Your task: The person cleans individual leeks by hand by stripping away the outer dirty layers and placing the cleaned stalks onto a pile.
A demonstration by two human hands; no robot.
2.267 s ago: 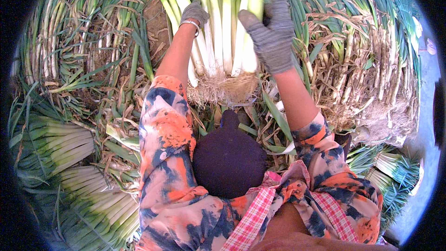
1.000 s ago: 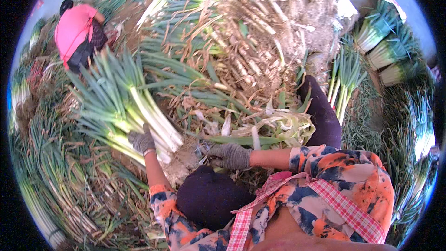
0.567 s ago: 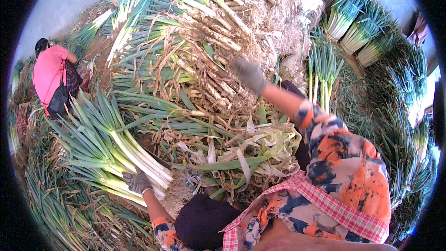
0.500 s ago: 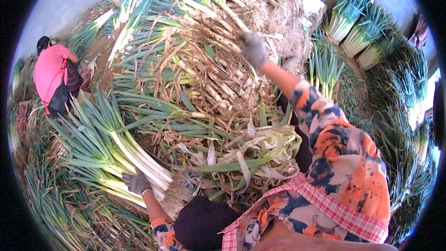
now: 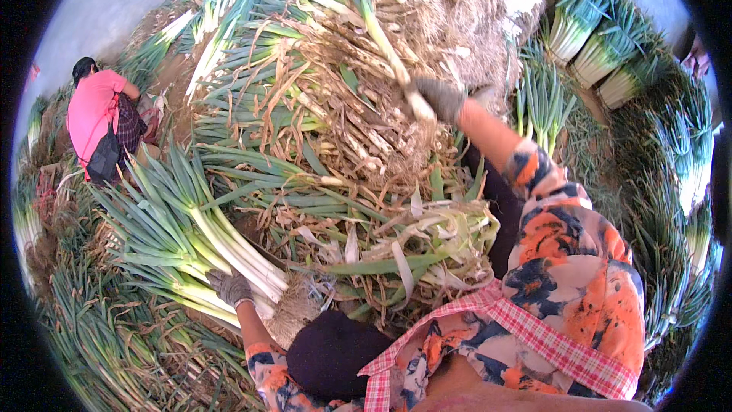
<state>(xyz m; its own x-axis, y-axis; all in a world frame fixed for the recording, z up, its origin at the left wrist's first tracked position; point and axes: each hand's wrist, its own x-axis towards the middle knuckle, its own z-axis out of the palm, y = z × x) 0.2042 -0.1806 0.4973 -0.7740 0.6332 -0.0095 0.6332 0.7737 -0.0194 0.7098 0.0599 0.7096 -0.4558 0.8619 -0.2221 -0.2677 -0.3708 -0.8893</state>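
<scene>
My right hand (image 5: 441, 99), in a grey glove, is closed around the lower end of a thick green onion (image 5: 385, 47). Its pale stalk slants up and away from the hand across a big heap of untrimmed, dirt-brown green onions (image 5: 358, 126). On the left, my gloved left hand (image 5: 230, 288) grips the white stalks of a cleaned green onion bunch (image 5: 244, 255). That bunch lies with its leaves fanned toward the upper left and its roots (image 5: 293, 313) close to my left wrist. The fingertips of the right hand are partly hidden.
Peeled leaves (image 5: 427, 252) pile up between my arms. A person in a pink top (image 5: 97, 114) crouches at the left. Tied green onion bundles (image 5: 579, 19) stand at the far right, more onions line the right side, and loose leaves (image 5: 145, 336) cover the lower left.
My right hand has drawn back a little toward me and right, pulling a green onion partly out of the heap. The left hand stays on the cleaned bunch.
</scene>
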